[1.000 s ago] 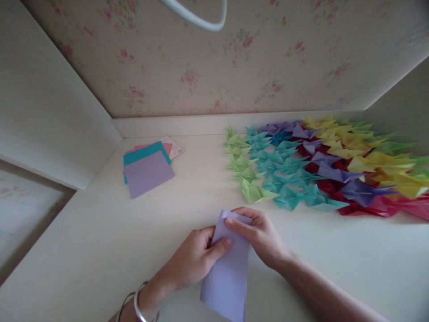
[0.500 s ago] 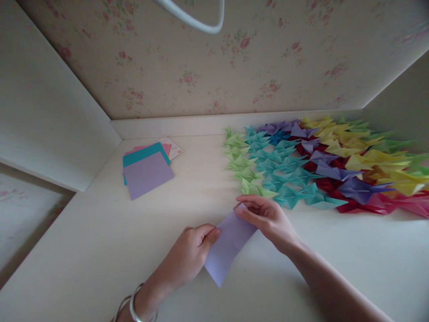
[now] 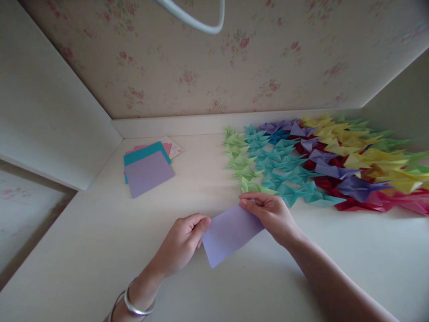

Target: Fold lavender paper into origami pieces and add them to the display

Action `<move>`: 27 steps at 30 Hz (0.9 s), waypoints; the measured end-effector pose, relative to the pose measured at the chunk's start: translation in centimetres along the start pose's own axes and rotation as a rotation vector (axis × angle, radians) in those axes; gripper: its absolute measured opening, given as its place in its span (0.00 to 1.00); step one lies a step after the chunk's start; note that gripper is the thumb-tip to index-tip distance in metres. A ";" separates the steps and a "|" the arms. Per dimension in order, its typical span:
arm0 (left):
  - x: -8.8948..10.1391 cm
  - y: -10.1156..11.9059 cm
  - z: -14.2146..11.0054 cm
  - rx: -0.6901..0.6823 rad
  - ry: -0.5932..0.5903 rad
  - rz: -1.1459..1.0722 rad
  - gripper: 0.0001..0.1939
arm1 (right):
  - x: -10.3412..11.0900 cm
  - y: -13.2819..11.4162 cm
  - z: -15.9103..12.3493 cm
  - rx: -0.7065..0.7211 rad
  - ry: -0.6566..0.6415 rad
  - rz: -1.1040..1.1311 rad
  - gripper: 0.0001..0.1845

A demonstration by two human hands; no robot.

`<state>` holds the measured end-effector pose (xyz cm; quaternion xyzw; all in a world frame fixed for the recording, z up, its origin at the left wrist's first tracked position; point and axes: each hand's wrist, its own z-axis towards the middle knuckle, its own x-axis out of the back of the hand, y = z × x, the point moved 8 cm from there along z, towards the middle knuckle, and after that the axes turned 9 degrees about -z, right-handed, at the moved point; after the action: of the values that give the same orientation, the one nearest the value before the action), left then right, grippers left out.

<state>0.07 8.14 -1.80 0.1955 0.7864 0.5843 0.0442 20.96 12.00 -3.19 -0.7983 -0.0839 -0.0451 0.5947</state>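
Between my two hands is a sheet of purple paper (image 3: 231, 232), rectangular in outline and held tilted above the white desk. My left hand (image 3: 186, 241), with silver bangles on its wrist, pinches the paper's left corner between thumb and fingers. At the upper right corner my right hand (image 3: 268, 214) grips it, thumb on top and fingers curled behind. Just beyond the right hand lie rows of folded paper cranes, the nearest of them a light green crane (image 3: 254, 187) and a teal crane (image 3: 291, 192).
A small stack of paper sheets (image 3: 149, 174), purple over teal and pink, lies at the back left. Many purple, red, yellow and green cranes (image 3: 378, 161) cover the right back of the desk (image 3: 100, 241). Flowered wallpaper (image 3: 187, 67) rises behind; a white cable (image 3: 201, 24) hangs above.
The purple paper has turned from a steep slant to a flatter one. My left hand has moved a little left and up, while my right hand has shifted slightly right.
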 end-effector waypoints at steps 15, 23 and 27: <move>-0.6 1.1 -0.2 -0.072 -0.032 0.142 0.17 | -0.6 -0.2 -0.2 0.081 -0.018 -0.035 0.16; -2.5 0.6 -0.3 0.006 -0.161 -0.002 0.21 | -2.6 -0.2 -0.9 0.046 -0.173 -0.025 0.18; -1.3 -0.2 0.5 -0.016 0.006 -0.135 0.17 | 0.0 -1.1 -0.6 0.270 0.180 0.006 0.12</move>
<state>1.39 8.12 -2.36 0.1399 0.7932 0.5868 0.0826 20.72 11.71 -1.96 -0.7042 -0.0332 -0.1032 0.7017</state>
